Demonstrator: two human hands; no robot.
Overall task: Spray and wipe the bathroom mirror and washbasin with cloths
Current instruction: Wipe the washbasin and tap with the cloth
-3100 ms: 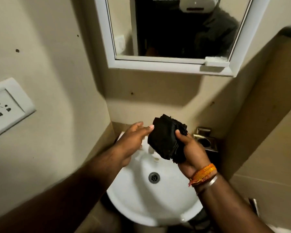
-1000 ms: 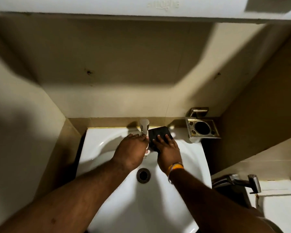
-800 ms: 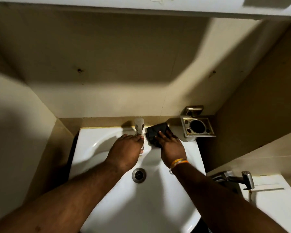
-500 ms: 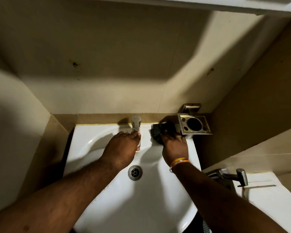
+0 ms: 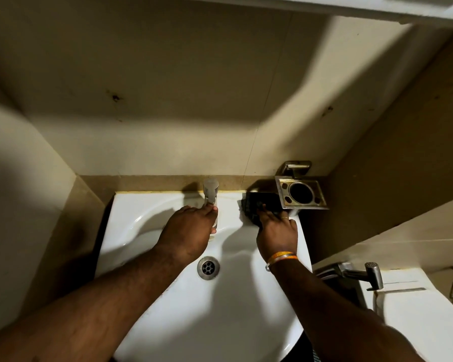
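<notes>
Right hand: the right hand (image 5: 276, 231) lies flat, fingers straight, and presses down on the black cloth (image 5: 256, 205). It holds nothing in a curl.
Left hand: the left hand (image 5: 187, 231) rests by the tap (image 5: 211, 195), fingertips touching the bottom of it. I cannot tell if it grips the tap or only leans on it.
Cloth: it is a dark, bunched rag on the back ledge of the washbasin (image 5: 147, 212), at about 1 o'clock from the drain (image 5: 208, 267). Its far edge sits under the metal holder (image 5: 301, 193).
How the cloth handles: it looks soft and light. It likely folds and slides under a push, so a flat palm on top should steer it best. Pinch the bunched middle to lift it.
Washbasin: white, smooth and hard. It is probably slippery if wet, so the cloth should glide with little force.
Tap: thin, shiny and stiff. It stands at 12 o'clock from the drain.
Metal holder: square, with a round hole, fixed on the wall at 2 o'clock from the drain. The cloth could snag on its corner.
Mirror: only the white frame (image 5: 377, 6) shows, at the top edge.
Spray hose: a metal sprayer (image 5: 369, 273) hangs at 3 o'clock, well apart from both hands.
</notes>
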